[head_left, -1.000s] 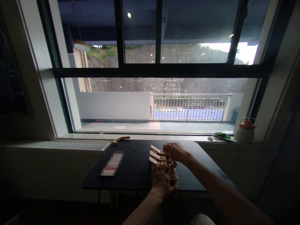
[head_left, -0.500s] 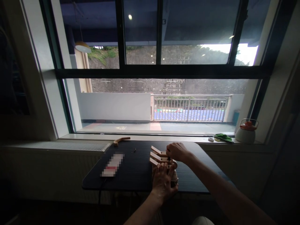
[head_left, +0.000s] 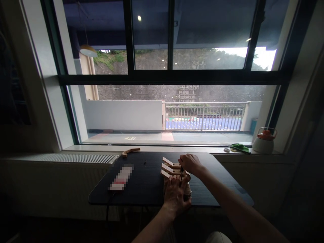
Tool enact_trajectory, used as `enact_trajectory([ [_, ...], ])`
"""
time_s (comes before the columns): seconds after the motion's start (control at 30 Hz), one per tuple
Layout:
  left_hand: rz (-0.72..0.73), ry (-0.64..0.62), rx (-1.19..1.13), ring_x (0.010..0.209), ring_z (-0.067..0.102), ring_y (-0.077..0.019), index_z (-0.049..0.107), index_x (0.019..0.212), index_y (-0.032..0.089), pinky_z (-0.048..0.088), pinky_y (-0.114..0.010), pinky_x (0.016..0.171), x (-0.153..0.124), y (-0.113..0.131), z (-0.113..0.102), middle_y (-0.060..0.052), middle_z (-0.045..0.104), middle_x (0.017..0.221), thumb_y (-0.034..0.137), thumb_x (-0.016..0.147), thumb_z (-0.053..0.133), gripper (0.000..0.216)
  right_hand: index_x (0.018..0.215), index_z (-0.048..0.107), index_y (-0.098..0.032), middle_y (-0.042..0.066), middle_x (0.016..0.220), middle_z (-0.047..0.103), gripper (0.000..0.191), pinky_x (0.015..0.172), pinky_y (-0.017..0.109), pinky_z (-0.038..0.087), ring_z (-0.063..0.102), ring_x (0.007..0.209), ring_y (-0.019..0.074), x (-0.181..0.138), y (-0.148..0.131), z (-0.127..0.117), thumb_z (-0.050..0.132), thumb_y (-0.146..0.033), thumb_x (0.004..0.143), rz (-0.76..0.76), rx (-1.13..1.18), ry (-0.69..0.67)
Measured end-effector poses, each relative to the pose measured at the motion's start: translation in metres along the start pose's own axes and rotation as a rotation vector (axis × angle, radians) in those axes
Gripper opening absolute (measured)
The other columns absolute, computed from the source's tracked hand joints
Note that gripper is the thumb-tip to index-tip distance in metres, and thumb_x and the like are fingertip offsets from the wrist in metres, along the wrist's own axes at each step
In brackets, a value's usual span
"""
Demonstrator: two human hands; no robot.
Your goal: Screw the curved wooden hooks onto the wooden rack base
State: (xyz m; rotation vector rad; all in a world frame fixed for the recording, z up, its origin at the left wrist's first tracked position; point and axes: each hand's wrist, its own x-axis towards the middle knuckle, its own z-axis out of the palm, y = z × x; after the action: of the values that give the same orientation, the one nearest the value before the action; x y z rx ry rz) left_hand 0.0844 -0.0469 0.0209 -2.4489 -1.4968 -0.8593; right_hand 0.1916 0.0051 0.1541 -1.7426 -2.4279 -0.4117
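Near the table's front edge lies a wooden piece (head_left: 174,171) with several angled pale prongs pointing left and dark holes or screw heads in them. My left hand (head_left: 174,195) is closed over its near end, fingers pressed on the wood. My right hand (head_left: 190,163) wraps around the top of a dark screwdriver (head_left: 181,171). The tool stands upright, its lower end just beyond my left fingers. Its tip and handle are mostly hidden. Something pale and ridged (head_left: 187,191) shows beneath my left hand.
The dark table (head_left: 149,194) meets the window sill. A curved wooden piece (head_left: 130,152) lies at the back left, with small dark bits (head_left: 145,162) nearby and a blurred flat item (head_left: 121,178) at left. A green cloth (head_left: 240,147) and white kettle (head_left: 263,144) sit on the sill.
The whole view has shifted very slightly. Both hands keep their places on the wooden piece and screwdriver; my right hand's pose differs only a little.
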Motion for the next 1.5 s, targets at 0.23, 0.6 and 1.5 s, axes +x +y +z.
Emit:
enact_trajectory([
  [0.23,0.006,0.010,-0.015,0.118,0.033,-0.0295,0.036,0.132,0.032,0.020,-0.046,0.105,0.001,0.000,-0.001,-0.007,0.042,0.127,0.054,0.068,0.057,0.071,0.087,0.065,-0.019,0.008,0.091,0.067,0.026,0.064,0.025,0.041,0.063,0.079,0.0189,-0.008,0.008,-0.013,0.040,-0.027,0.088,-0.219,-0.016,-0.033],
  [0.6,0.008,-0.013,0.012,0.119,0.033,-0.0288,0.034,0.132,0.030,0.017,-0.045,0.107,0.001,0.001,0.000,-0.006,0.041,0.129,0.052,0.067,0.058,0.073,0.090,0.066,-0.015,0.014,0.085,0.068,0.039,0.064,0.030,0.042,0.064,0.080,0.0246,-0.001,0.020,0.006,0.031,-0.031,0.092,-0.059,-0.030,-0.080],
  [1.5,0.018,-0.012,-0.029,0.119,0.033,-0.0311,0.033,0.134,0.032,0.019,-0.050,0.105,0.000,-0.003,0.002,-0.006,0.040,0.131,0.058,0.071,0.053,0.072,0.086,0.064,-0.017,0.009,0.088,0.068,0.023,0.065,0.026,0.041,0.064,0.080,0.0210,-0.005,-0.002,-0.005,0.045,-0.030,0.085,-0.119,0.018,-0.063],
])
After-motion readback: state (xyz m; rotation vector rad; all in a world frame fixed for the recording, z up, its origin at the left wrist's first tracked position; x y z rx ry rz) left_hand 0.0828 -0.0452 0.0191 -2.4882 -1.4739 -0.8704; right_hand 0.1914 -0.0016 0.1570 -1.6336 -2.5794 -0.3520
